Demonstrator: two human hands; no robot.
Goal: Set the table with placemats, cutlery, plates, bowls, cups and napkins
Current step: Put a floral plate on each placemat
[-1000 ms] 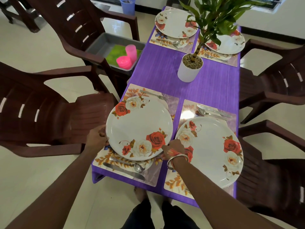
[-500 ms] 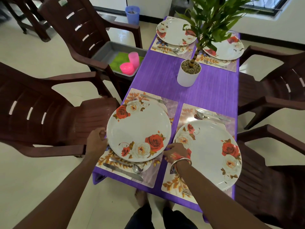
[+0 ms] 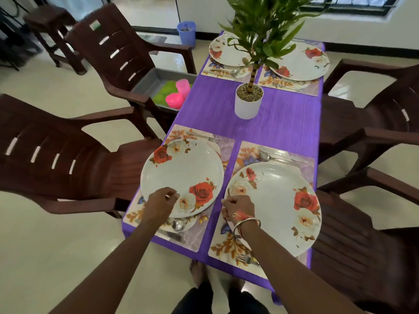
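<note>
Our left hand (image 3: 161, 202) curls over the near rim of the left round white rose-printed plate (image 3: 181, 168), and our right hand (image 3: 238, 208) curls at the matching right plate's (image 3: 276, 200) left rim. We cannot tell whether either hand grips anything. The brown chair's sticker (image 3: 94, 26) is unreadable. The grey plastic tray (image 3: 147, 80) holds pink plastic cups (image 3: 183, 85).

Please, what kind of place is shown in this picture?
Most likely the dining area of a home. A table with a purple cloth is set with flowered plates, brown plastic armchairs stand around it, and a potted plant stands on it.
</note>
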